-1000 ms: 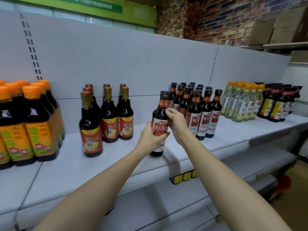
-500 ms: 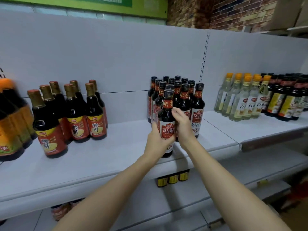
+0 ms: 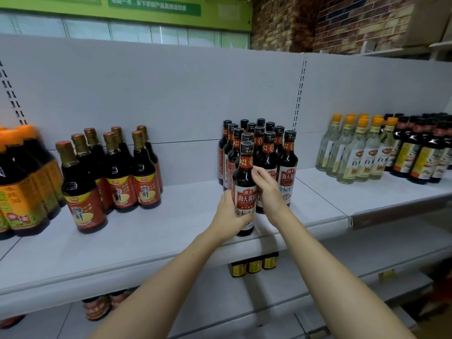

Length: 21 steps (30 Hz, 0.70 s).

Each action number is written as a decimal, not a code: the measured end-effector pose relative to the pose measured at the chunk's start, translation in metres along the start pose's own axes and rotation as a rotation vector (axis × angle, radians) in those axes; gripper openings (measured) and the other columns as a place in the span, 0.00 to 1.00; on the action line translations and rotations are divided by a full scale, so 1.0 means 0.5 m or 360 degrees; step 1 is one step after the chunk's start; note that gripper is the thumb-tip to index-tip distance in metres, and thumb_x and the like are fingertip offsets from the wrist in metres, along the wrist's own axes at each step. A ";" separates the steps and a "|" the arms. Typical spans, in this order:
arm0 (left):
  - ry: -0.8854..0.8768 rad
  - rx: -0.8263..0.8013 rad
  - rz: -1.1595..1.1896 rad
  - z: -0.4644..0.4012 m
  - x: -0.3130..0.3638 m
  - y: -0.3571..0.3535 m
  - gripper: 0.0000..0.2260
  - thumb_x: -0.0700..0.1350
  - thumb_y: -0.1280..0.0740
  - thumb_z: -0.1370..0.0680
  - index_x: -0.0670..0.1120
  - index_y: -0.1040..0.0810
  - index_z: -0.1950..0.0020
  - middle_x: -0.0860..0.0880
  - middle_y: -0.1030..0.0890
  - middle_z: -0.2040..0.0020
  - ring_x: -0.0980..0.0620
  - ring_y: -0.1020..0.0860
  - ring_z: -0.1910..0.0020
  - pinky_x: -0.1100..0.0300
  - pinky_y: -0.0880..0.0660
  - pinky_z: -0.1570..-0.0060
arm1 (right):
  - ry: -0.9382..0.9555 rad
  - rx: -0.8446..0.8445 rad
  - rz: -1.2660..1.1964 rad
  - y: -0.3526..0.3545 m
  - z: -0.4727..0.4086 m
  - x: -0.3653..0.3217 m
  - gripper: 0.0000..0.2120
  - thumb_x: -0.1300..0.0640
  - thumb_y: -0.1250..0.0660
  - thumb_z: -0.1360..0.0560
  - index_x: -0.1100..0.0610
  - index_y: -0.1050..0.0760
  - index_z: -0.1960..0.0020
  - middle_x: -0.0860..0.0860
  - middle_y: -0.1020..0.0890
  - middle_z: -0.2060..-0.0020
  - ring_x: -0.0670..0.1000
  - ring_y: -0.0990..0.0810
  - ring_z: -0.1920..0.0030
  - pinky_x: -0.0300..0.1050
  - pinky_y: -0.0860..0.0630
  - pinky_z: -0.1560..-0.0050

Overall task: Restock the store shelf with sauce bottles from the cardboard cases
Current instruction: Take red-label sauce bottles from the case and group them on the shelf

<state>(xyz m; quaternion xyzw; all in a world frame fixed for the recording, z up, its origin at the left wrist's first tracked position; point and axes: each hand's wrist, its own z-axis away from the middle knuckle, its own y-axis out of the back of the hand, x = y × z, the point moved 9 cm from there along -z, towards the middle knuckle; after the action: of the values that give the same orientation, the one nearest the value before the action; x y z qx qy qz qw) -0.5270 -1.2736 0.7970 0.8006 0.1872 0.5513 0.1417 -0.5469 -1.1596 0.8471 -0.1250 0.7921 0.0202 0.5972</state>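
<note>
Soy sauce bottle (image 3: 245, 192) is standing near the shelf (image 3: 151, 243) front edge, just ahead of its matching group (image 3: 259, 148). Left hand (image 3: 230, 214) is wrapped round the lower label, right hand (image 3: 266, 189) pinches the shoulder. Looks like the placing step: next it probably needs nudging flush with the row, label forward, then letting go. Label reads 海天酱油, with 金标 below. Further left, the gold-capped bottles (image 3: 117, 174) say 鲜.

Grey metal back panel (image 3: 151, 94) with slotted uprights (image 3: 300, 94) fills mid-frame. Green sign band (image 3: 122, 11) runs along the upper left; brick wall (image 3: 330, 20) occupies the upper right. Lighting even.
</note>
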 end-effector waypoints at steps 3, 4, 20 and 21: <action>-0.0089 -0.0083 0.0010 0.015 0.014 -0.009 0.17 0.39 0.26 0.26 0.56 0.25 0.44 0.52 0.19 0.50 0.57 0.18 0.48 0.57 0.19 0.47 | 0.0010 -0.0008 0.0033 0.011 0.010 -0.008 0.14 0.53 0.39 0.16 0.55 0.23 0.33 0.51 0.16 0.40 0.50 0.17 0.39 0.47 0.22 0.41; -0.0079 -0.0096 0.0025 0.021 0.009 -0.014 0.18 0.40 0.26 0.26 0.58 0.27 0.44 0.55 0.19 0.48 0.61 0.20 0.48 0.63 0.21 0.47 | 0.0017 0.0021 0.0036 0.017 0.015 -0.008 0.14 0.53 0.38 0.16 0.55 0.23 0.33 0.50 0.16 0.40 0.50 0.18 0.38 0.47 0.22 0.41; 0.0073 0.0169 -0.0306 0.013 0.004 -0.053 0.26 0.51 0.28 0.24 0.47 0.35 0.31 0.48 0.34 0.39 0.50 0.33 0.37 0.48 0.31 0.32 | 0.0049 0.0051 0.0198 0.066 -0.001 -0.007 0.17 0.43 0.37 0.18 0.53 0.27 0.35 0.52 0.20 0.45 0.53 0.19 0.42 0.48 0.21 0.44; 0.0081 0.0189 -0.0309 0.009 0.006 -0.054 0.26 0.51 0.28 0.24 0.47 0.34 0.31 0.48 0.33 0.39 0.50 0.33 0.37 0.49 0.30 0.32 | 0.0071 0.0059 0.0208 0.069 -0.005 -0.006 0.16 0.44 0.37 0.17 0.54 0.27 0.36 0.52 0.20 0.46 0.52 0.19 0.43 0.48 0.20 0.43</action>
<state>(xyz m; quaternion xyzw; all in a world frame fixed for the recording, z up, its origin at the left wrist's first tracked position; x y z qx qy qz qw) -0.5256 -1.2481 0.7863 0.7714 0.2998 0.5430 0.1419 -0.5564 -1.1262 0.8466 -0.0622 0.8119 0.0416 0.5790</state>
